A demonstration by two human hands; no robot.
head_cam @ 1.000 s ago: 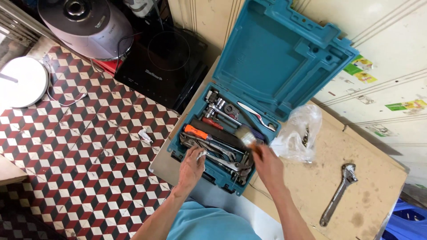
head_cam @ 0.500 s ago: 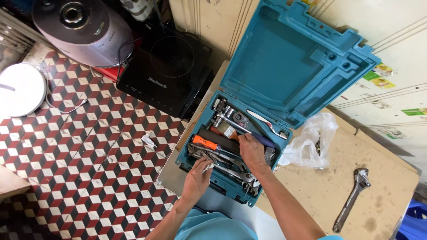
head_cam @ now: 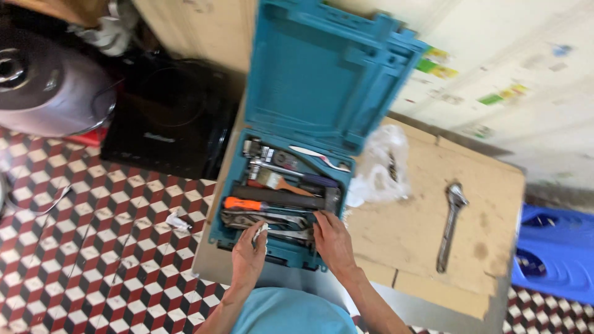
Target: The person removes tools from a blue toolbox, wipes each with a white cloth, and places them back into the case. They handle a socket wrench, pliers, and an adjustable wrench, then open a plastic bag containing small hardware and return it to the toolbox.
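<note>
An open teal tool case [head_cam: 322,74] sits on a wooden table [head_cam: 421,235], its lid standing up against the wall. Inside lie a paintbrush [head_cam: 278,181], an orange-handled tool [head_cam: 242,203], a ratchet and several wrenches. My left hand [head_cam: 249,253] rests at the case's front edge, shut on a small white rag [head_cam: 261,230]. My right hand [head_cam: 333,240] lies flat on the tools at the case's front right corner, fingers spread, and I cannot see anything held in it.
An adjustable wrench [head_cam: 450,226] lies on the table to the right. A clear plastic bag [head_cam: 380,164] sits beside the case. A black induction cooker [head_cam: 167,127] and a rice cooker [head_cam: 43,80] stand on the tiled floor at left. A blue crate [head_cam: 554,253] is at right.
My right hand put the paintbrush down in the case and moved back to the front right corner. The camera has swung right, and the picture is blurred.
</note>
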